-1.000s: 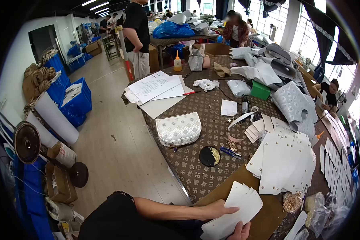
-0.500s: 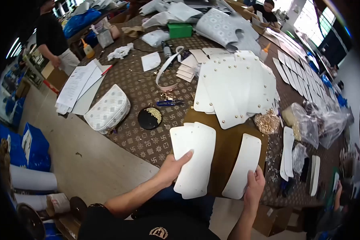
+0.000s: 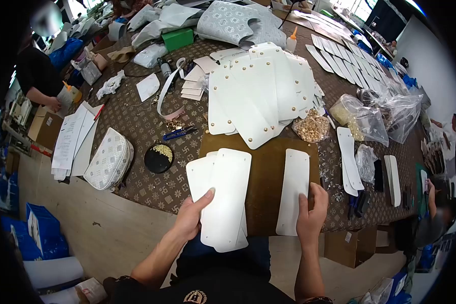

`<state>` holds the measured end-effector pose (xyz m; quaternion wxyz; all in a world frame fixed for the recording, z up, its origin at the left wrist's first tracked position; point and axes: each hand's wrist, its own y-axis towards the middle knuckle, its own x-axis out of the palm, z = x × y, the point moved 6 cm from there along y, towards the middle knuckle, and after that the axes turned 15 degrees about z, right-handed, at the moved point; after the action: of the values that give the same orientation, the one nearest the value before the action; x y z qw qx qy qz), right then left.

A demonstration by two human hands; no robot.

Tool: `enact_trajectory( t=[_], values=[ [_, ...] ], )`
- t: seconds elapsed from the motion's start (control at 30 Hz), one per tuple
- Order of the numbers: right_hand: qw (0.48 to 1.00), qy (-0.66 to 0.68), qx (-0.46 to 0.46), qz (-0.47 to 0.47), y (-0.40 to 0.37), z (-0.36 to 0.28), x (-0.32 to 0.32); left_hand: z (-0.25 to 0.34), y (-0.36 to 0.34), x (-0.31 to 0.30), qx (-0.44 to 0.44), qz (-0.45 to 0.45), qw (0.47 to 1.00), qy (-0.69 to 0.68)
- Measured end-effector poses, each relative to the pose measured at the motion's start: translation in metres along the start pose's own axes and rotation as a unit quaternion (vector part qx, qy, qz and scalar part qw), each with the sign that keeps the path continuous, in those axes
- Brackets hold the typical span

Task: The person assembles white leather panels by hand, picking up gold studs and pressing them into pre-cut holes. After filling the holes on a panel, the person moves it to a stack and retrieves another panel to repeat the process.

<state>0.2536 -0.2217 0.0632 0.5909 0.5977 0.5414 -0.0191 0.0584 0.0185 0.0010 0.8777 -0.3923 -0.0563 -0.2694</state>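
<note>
My left hand [image 3: 190,218] is closed around a small fanned stack of white panels [image 3: 225,197] with rounded corners and small holes near the ends, the thumb lying on top. A single white panel [image 3: 293,187] lies on the brown mat [image 3: 263,167] to the right. At its right edge is my right hand [image 3: 311,215], thumb over the panel's margin and fingers apart from the thumb, not wrapped round it. Behind the mat, a pile of larger white panels [image 3: 261,96] carries gold studs along the edges.
A bag of gold studs [image 3: 310,126], a round black dish [image 3: 158,158], blue thread snips [image 3: 180,133] and a patterned white pouch [image 3: 109,159] lie around the mat. More white strips [image 3: 348,162] are at right. Co-workers stand left [image 3: 38,76] and sit right [image 3: 433,223].
The single panel has gone from tilted in my right hand to flat on the mat, and the right fingers have loosened. My left hand's stack has shifted slightly left. The view has turned.
</note>
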Motion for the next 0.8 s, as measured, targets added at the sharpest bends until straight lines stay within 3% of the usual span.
enact_trajectory(
  t=[0.03, 0.07, 0.17, 0.23, 0.27, 0.33, 0.4, 0.47, 0.53, 0.6, 0.67, 0.73, 0.77, 0.8],
  values=[
    [0.969, 0.186, 0.144, -0.081, -0.006, -0.005, 0.010, -0.002, 0.000, 0.002, -0.002, -0.002, 1.000, 0.002],
    [0.877, 0.360, 0.279, -0.153, -0.014, -0.018, 0.019, -0.005, -0.001, 0.008, -0.010, -0.025, 1.000, 0.007],
    [0.691, 0.522, 0.370, -0.335, -0.041, -0.063, 0.045, -0.014, -0.003, 0.020, -0.034, -0.060, 0.997, 0.043],
    [0.693, 0.530, 0.337, -0.355, -0.035, -0.083, 0.045, -0.021, -0.001, 0.018, -0.032, -0.057, 0.996, 0.059],
    [0.686, 0.538, 0.363, -0.329, -0.035, -0.086, 0.047, -0.020, -0.001, 0.016, -0.030, -0.052, 0.997, 0.056],
    [0.676, 0.546, 0.390, -0.305, -0.036, -0.093, 0.051, -0.017, -0.002, 0.010, -0.019, -0.036, 0.983, 0.179],
    [0.788, 0.432, 0.325, -0.295, -0.033, -0.092, 0.051, -0.023, 0.002, 0.006, -0.046, -0.033, 0.988, 0.143],
    [0.783, 0.437, 0.343, -0.280, -0.031, -0.087, 0.056, -0.029, 0.005, 0.007, -0.068, -0.029, 0.992, 0.106],
    [0.777, 0.445, 0.357, -0.265, -0.026, -0.078, 0.062, -0.022, 0.008, 0.009, 0.005, 0.019, 0.999, 0.030],
    [0.740, 0.474, 0.424, -0.221, -0.023, -0.055, 0.065, -0.012, 0.006, 0.002, 0.028, 0.024, 0.999, 0.036],
    [0.738, 0.478, 0.421, -0.221, -0.021, -0.039, 0.068, -0.001, 0.009, -0.012, 0.042, 0.036, 0.997, 0.049],
    [0.797, 0.404, 0.378, -0.241, -0.012, -0.033, 0.073, 0.010, 0.012, -0.025, 0.051, 0.042, 0.997, 0.048],
    [0.852, 0.293, 0.322, -0.289, -0.005, -0.031, 0.068, 0.015, 0.013, -0.031, 0.054, 0.046, 0.996, 0.048],
    [0.852, 0.303, 0.312, -0.290, -0.006, -0.033, 0.072, 0.021, 0.014, -0.035, 0.067, 0.051, 0.996, 0.042]
  ],
)
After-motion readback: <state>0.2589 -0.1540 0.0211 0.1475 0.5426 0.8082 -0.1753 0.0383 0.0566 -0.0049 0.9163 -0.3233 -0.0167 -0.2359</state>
